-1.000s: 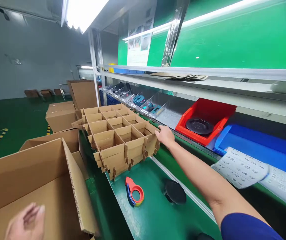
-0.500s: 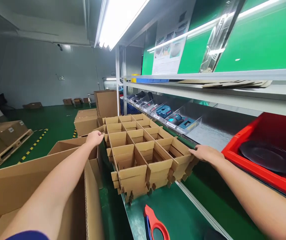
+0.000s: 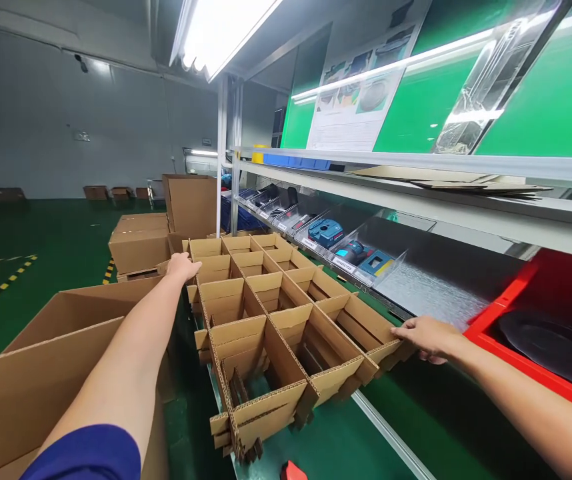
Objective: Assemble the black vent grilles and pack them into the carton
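Cardboard divider insert (image 3: 239,343): interlocking corrugated panels forming an open grid of cells, held between the two hands; long axis runs from the far upright toward the viewer, near end over the green surface (image 3: 329,450).
Left hand (image 3: 182,267): at the far left corner, fingers closed over a panel edge, arm extended forward.
Right hand (image 3: 426,337): at the right corner, fingers and thumb together on the end panels, arm extended sideways.
Nearer hand: neither holds the near end; contact with the surface cannot be confirmed.
Open carton (image 3: 61,373): left of the insert, just below the left arm.
Shelf tray (image 3: 326,233): behind the insert, holding dark and teal parts.
Red bin (image 3: 541,380): right of the right hand.
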Tool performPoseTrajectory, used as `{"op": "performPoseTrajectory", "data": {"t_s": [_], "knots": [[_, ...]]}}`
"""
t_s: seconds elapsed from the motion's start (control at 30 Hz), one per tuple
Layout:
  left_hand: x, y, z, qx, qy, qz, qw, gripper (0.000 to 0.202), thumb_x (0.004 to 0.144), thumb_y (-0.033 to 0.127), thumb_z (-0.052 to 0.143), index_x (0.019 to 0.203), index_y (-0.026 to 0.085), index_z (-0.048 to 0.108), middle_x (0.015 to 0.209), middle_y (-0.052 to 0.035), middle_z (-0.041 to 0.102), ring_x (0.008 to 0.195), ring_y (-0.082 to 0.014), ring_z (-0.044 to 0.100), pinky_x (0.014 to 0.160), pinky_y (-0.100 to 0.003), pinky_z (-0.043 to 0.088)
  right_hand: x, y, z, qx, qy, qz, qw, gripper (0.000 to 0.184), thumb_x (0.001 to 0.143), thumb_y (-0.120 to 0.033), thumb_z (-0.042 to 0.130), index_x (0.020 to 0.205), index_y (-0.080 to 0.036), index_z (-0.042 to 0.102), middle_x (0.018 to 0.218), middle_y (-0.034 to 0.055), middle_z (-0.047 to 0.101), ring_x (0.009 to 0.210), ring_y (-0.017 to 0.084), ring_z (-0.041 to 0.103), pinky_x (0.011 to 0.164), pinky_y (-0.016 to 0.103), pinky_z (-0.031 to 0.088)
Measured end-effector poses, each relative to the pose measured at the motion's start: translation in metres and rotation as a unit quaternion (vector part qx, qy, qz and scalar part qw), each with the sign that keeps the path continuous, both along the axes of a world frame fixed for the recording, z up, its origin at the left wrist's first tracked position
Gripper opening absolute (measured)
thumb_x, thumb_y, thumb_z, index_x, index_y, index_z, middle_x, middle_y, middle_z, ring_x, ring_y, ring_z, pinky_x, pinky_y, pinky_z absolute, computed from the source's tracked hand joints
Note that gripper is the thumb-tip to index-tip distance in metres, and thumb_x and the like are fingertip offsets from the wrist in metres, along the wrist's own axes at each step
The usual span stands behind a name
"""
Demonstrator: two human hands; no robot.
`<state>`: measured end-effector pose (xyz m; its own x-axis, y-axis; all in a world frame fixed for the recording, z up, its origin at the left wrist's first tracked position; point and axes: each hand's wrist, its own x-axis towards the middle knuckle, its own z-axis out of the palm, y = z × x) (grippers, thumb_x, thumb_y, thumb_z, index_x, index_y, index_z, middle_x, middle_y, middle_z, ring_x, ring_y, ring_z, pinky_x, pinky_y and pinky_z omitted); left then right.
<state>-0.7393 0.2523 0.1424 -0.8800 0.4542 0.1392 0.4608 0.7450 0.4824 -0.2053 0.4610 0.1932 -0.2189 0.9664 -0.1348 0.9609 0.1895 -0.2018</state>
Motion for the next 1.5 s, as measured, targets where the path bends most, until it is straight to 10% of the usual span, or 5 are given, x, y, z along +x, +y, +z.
{"op": "performPoseTrajectory", "data": {"t_s": [0.37, 0.87, 1.13, 1.5], "knots": [[-0.009, 0.018, -0.002, -0.003, -0.013, 0.010, 1.000, 0.042, 0.063, 0.022, 0.062, 0.104, 0.012, 0.068, 0.111, -0.0196, 0.067, 0.102, -0.0349, 0.063, 0.083, -0.040, 0.053, -0.004, -0.017, 0.001, -0.022, -0.027, 0.059, 0.998, 0.034, 0.086, -0.036, 0.041, 0.061, -0.022, 0.060, 0.045, 0.0008, 0.057, 0.044, 0.017, 0.057, 0.050, 0.026, 0.042], [0.002, -0.025, 0.034, 0.005, 0.041, 0.013, 0.999, 0.041, 0.064, 0.024, 0.060, 0.103, 0.015, 0.069, 0.112, -0.0173, 0.067, 0.102, -0.0345, 0.063, 0.084, -0.041, 0.052, -0.023, -0.057, 0.007, 0.048, -0.024, 0.123, 0.991, 0.033, 0.084, -0.033, 0.040, 0.061, -0.023, 0.062, 0.068, 0.0008, 0.068, 0.067, 0.019, 0.063, 0.058, 0.025, 0.039], [0.006, -0.076, 0.051, 0.004, 0.080, 0.045, 0.996, 0.037, 0.064, 0.025, 0.058, 0.098, 0.016, 0.069, 0.104, -0.0164, 0.069, 0.097, -0.0340, 0.064, 0.079, -0.040, 0.052, -0.026, -0.070, 0.015, 0.061, 0.000, 0.141, 0.988, 0.034, 0.084, -0.033, 0.041, 0.062, -0.023, 0.065, 0.067, 0.0019, 0.068, 0.065, 0.019, 0.062, 0.056, 0.025, 0.038], [0.061, -0.229, 0.138, 0.008, 0.168, 0.178, 0.970, 0.028, 0.063, 0.026, 0.057, 0.087, 0.015, 0.068, 0.091, -0.0082, 0.069, 0.086, -0.0252, 0.062, 0.074, -0.032, 0.048, -0.059, -0.102, 0.063, 0.097, 0.017, 0.217, 0.971, 0.037, 0.087, -0.045, 0.041, 0.073, -0.024, 0.068, 0.066, 0.0023, 0.070, 0.071, 0.022, 0.065, 0.060, 0.029, 0.040]]}}
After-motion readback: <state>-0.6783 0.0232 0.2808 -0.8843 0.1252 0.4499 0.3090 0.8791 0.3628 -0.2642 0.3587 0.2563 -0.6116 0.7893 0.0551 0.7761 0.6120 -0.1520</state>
